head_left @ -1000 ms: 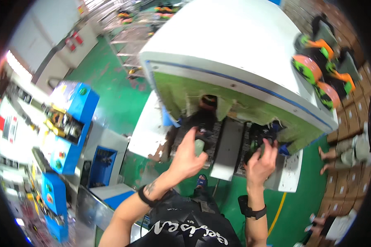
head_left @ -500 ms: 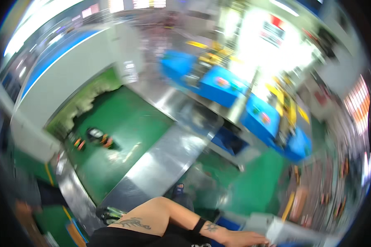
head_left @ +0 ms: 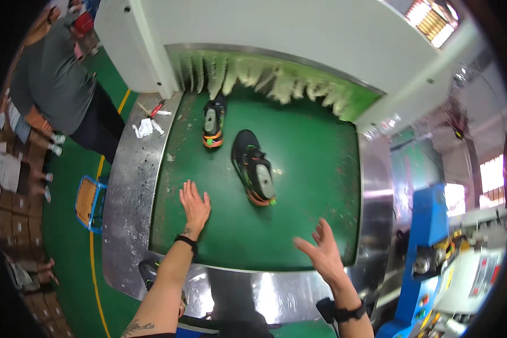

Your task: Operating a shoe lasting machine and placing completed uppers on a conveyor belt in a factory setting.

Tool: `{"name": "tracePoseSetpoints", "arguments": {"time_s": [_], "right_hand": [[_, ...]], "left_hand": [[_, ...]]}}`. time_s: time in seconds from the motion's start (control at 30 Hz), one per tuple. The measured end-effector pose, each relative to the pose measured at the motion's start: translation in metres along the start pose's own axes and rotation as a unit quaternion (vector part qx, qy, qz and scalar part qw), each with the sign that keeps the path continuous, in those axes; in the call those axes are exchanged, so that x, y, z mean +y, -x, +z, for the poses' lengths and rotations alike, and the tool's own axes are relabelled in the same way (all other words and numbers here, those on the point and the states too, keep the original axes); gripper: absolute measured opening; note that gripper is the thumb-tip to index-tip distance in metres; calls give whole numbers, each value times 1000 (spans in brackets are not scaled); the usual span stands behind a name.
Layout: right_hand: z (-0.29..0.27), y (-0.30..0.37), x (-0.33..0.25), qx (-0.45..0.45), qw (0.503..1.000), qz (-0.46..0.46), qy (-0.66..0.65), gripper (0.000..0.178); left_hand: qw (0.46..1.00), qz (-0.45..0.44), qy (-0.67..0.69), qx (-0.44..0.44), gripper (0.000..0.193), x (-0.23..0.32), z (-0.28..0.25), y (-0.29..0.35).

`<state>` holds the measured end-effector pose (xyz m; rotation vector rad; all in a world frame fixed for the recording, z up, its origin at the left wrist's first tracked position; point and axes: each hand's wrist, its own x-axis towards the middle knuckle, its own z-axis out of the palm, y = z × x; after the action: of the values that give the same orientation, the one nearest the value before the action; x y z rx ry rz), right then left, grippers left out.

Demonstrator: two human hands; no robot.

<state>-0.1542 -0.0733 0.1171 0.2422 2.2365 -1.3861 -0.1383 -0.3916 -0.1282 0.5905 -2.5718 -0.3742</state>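
Two black shoes with orange and green heels lie on a green conveyor belt (head_left: pixel 298 169). The nearer shoe (head_left: pixel 253 166) is in the middle, heel toward me. Farther off and to the left, the other shoe (head_left: pixel 213 124) has its toe at the fringed curtain. My left hand (head_left: pixel 196 205) is over the belt's left side, empty, fingers stretched out, nearest to the middle shoe. At the right, my right hand (head_left: pixel 324 250) hovers above the near part of the belt, empty, thumb and fingers apart. Part of another dark shoe (head_left: pixel 147 271) shows beside my left forearm.
A light fringed curtain (head_left: pixel 276 79) hangs under a white machine housing (head_left: pixel 276 22). White scraps and a red-handled tool (head_left: pixel 156 108) lie on the left metal edge. A person (head_left: pixel 62 84) stands at left, near a blue-framed stool (head_left: pixel 90 203). Blue machinery (head_left: pixel 417 253) stands at right.
My view has swung left from the blue machinery to the conveyor belt. Both my hands are now over the belt; earlier one arm reached to the lower right.
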Motion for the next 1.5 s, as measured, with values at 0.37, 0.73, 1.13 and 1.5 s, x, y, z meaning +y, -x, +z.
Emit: {"name": "tracePoseSetpoints", "arguments": {"time_s": [0.37,0.73,1.13,1.5], "right_hand": [[46,-188,-3,-118,991,-65,-1,56],[-136,220,107,-60,948,-24,-312,66],[-215,422,263,216,920,-123,-304,70],[-328,452,260,407,806,-87,-422,50]], "left_hand": [[998,-37,3,-60,50,-38,23,9],[551,-44,683,-478,116,236,-190,101],[406,-63,623,-665,71,467,-289,303],[592,343,456,-569,83,834,-143,211]]}}
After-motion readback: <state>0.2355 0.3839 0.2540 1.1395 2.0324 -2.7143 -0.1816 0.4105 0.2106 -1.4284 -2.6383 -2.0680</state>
